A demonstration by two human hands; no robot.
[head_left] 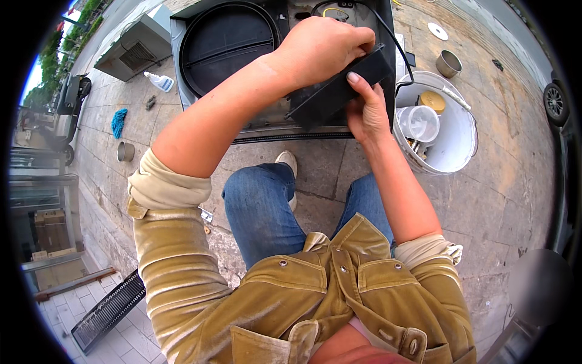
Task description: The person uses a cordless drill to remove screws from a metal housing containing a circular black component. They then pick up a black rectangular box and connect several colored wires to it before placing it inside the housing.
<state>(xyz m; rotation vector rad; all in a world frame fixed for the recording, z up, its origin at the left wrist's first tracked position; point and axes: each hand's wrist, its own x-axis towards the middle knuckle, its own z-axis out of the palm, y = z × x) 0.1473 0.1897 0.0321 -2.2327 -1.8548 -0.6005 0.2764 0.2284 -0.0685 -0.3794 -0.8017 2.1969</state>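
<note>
A black box-shaped part [339,91] with a black cable [397,48] running from it is held over an opened metal appliance [182,48] that lies on the stone pavement. My left hand [324,45] grips the top of the black part from above, fingers curled over its far edge. My right hand [367,109] clasps the part's lower right side, thumb pressed on its face. A large round black opening [224,42] shows in the appliance to the left of my hands.
A white bucket [464,142] with a clear cup [419,123] and a yellow lid stands at right. A metal cup [448,63] and a white disc [438,31] lie beyond. At left are a spray bottle [159,81], a blue rag [119,121], a metal tin [125,151] and a black grille [109,310].
</note>
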